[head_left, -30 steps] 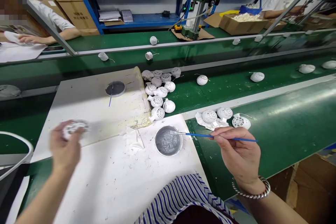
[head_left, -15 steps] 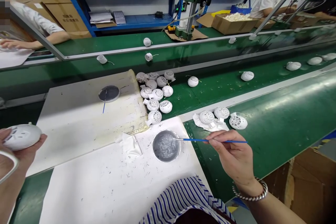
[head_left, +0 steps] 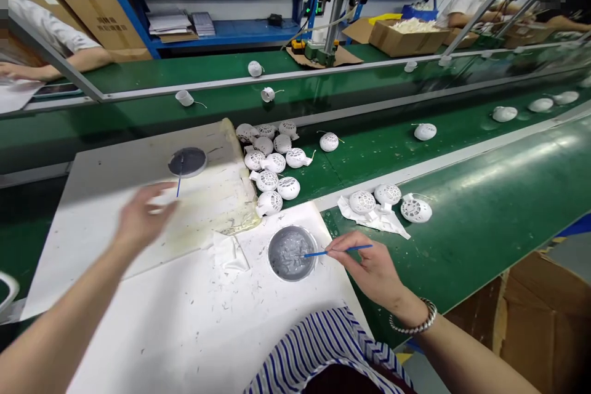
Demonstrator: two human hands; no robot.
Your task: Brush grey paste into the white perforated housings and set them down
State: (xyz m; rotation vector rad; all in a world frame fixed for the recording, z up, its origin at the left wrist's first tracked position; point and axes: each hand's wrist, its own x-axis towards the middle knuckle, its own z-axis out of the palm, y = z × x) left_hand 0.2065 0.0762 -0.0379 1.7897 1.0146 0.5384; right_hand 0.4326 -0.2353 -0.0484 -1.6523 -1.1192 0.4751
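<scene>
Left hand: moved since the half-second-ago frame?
Yes. Measured against the far gray-filled dish, the left hand has moved right and forward, from the picture's left edge to close by that dish.

1 slim blue paintbrush [head_left: 314,253] lies almost level in the right hand [head_left: 362,265], its front end within a round dish [head_left: 269,258] of ridged gray paint [head_left: 286,247]. Close by the blurred left hand [head_left: 146,214], a 2nd blue paintbrush [head_left: 178,183] leans from a darker gray dish [head_left: 201,172], handle toward the viewer.
</scene>
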